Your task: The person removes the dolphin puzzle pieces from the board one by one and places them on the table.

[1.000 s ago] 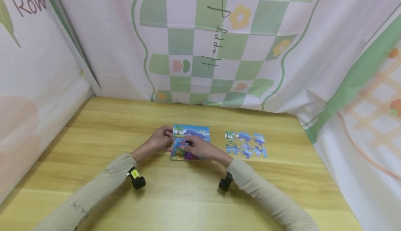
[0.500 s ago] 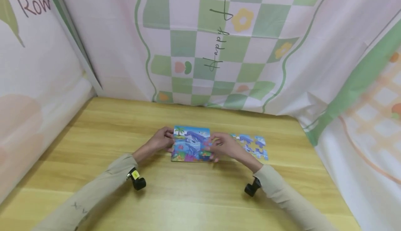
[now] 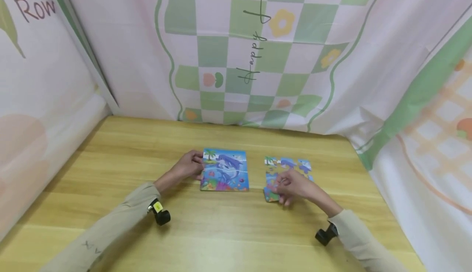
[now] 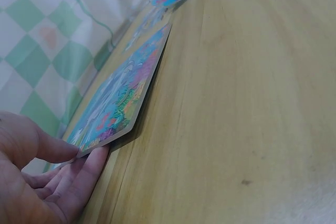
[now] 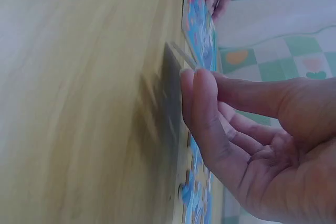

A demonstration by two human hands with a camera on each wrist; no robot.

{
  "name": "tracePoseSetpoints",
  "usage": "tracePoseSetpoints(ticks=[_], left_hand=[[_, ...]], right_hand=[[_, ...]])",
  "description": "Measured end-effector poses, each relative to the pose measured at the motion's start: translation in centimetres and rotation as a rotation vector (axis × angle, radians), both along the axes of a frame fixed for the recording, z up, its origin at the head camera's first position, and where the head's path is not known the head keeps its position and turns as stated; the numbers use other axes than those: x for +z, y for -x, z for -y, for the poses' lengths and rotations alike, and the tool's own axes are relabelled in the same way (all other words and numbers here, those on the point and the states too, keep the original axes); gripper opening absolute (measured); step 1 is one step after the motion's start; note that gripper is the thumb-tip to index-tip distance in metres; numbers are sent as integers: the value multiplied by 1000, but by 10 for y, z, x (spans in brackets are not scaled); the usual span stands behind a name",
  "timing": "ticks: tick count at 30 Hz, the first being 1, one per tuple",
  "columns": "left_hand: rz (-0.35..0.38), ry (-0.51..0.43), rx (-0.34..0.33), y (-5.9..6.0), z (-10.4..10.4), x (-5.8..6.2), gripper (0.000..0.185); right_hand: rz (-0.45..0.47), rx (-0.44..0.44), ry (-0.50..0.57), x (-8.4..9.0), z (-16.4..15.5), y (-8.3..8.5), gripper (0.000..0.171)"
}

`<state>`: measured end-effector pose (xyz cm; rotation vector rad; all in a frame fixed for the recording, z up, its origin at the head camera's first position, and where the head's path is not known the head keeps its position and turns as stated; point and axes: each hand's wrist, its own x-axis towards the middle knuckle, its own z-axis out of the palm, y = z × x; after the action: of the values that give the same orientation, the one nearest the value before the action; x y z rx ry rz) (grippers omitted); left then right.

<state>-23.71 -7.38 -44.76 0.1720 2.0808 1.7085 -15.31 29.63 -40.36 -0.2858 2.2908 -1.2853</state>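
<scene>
My left hand (image 3: pixel 188 165) pinches the left edge of a square dolphin picture card (image 3: pixel 225 170), thumb on top and fingers under it. In the left wrist view the near edge of this card (image 4: pixel 118 95) is raised over its shadow. My right hand (image 3: pixel 295 187) pinches a corner jigsaw piece (image 3: pixel 270 195) with coral colours between thumb and fingertips. The piece is held low at the lower left corner of a partly laid dolphin jigsaw (image 3: pixel 288 162). My right hand hides part of that jigsaw. In the right wrist view the held piece (image 5: pixel 181 55) shows nearly edge-on.
A wooden table (image 3: pixel 221 231) lies under everything. Behind it hangs a checked curtain (image 3: pixel 254 51), with more printed cloth (image 3: pixel 40 71) along the left side and on the right. Black cameras are strapped at both wrists.
My right hand has moved right, from over the picture card to the jigsaw, carrying a piece. My left hand has stayed at the card's left edge.
</scene>
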Motion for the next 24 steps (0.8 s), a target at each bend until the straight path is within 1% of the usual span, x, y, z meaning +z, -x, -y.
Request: tracePoseSetpoints(ticks=[6, 11, 20, 22, 24], left_hand=[[9, 12, 12, 0, 0, 0, 53], [18, 26, 26, 1, -1, -1, 54], [15, 7, 12, 2, 0, -1, 52], [6, 5, 3, 1, 1, -1, 53], [6, 0, 1, 1, 1, 0, 53]], right_hand=[[28, -46, -47, -2, -7, -9, 15], [18, -84, -127, -5, -6, -11, 20], [-42, -149, -255, -7, 1, -10, 30], [-57, -145, -282, -5, 1, -8, 30], [-97, -116, -297, -2, 0, -6, 30]])
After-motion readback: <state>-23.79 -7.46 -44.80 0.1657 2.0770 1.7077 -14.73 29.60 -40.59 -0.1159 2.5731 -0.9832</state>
